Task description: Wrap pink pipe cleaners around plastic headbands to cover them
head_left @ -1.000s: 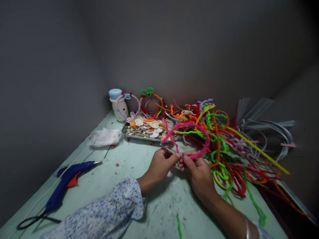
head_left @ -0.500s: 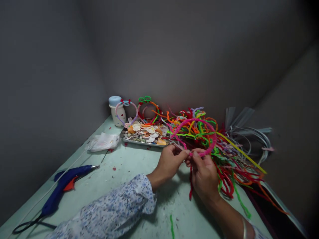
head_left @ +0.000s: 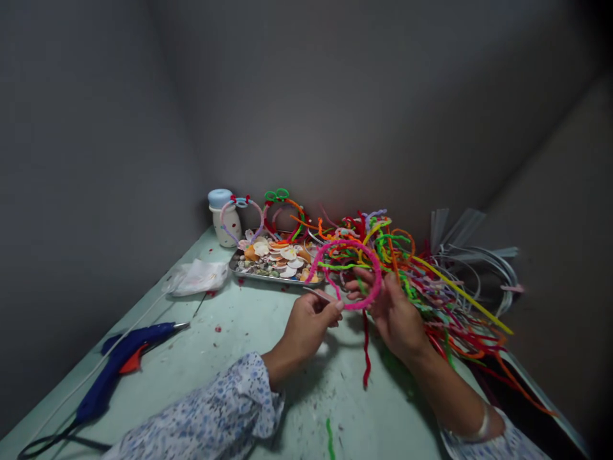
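Observation:
A headband wrapped in bright pink pipe cleaner [head_left: 379, 275] is up in front of me, above the table. My left hand [head_left: 304, 326] pinches its lower end between thumb and fingers. A thin pale strip [head_left: 318, 292] juts out to the left from that grip; whether it belongs to the headband, I cannot tell. My right hand [head_left: 400, 316] is at the band's right side, fingers spread and partly behind the loop. A red pipe cleaner [head_left: 366, 358] hangs or lies below the loop, between my hands.
A heap of coloured pipe cleaners [head_left: 460, 313] lies to the right, with coiled pale bands [head_left: 510, 275] behind. Further back are a metal tray [head_left: 268, 278] of small decorations, two headbands and a jar [head_left: 226, 225]. A blue glue gun [head_left: 108, 380] and plastic packet [head_left: 201, 278] are left.
The pink headband has moved left and slightly down with my left hand. My right hand has let go of its lower edge and spread its fingers.

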`<state>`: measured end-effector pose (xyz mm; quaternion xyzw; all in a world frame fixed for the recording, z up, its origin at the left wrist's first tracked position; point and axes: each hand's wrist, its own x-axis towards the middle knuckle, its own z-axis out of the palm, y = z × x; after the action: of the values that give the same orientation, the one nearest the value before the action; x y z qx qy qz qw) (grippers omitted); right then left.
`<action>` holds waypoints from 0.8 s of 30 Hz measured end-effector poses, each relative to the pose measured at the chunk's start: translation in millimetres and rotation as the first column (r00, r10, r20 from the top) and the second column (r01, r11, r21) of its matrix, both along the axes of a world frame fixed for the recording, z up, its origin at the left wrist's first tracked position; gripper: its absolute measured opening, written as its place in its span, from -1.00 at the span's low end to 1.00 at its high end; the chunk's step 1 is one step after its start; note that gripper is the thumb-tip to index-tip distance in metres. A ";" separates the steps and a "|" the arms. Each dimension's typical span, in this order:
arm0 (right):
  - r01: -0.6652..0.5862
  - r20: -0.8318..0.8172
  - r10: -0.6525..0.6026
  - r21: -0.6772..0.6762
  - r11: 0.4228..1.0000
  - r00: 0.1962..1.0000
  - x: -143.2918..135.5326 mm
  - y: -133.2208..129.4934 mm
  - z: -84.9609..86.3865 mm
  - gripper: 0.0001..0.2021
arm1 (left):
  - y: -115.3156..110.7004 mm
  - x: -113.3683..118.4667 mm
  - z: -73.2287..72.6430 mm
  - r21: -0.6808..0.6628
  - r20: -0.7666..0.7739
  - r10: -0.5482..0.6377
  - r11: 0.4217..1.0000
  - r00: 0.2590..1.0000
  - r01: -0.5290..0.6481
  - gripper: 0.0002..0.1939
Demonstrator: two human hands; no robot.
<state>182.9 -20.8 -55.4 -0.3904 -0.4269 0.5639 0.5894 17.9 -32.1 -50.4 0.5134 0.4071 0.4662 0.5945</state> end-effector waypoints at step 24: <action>-0.024 0.612 -0.385 0.552 0.833 0.691 -18.7 -34.7 -54.1 -0.34 | -8.0 -37.9 -0.1 0.050 -0.090 0.165 0.986 0.982 -0.161 -0.86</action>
<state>164.2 -55.5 -109.5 -0.4420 -0.7110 0.1718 0.5193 -20.0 -40.1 -50.5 0.5121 0.4653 0.4971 0.5236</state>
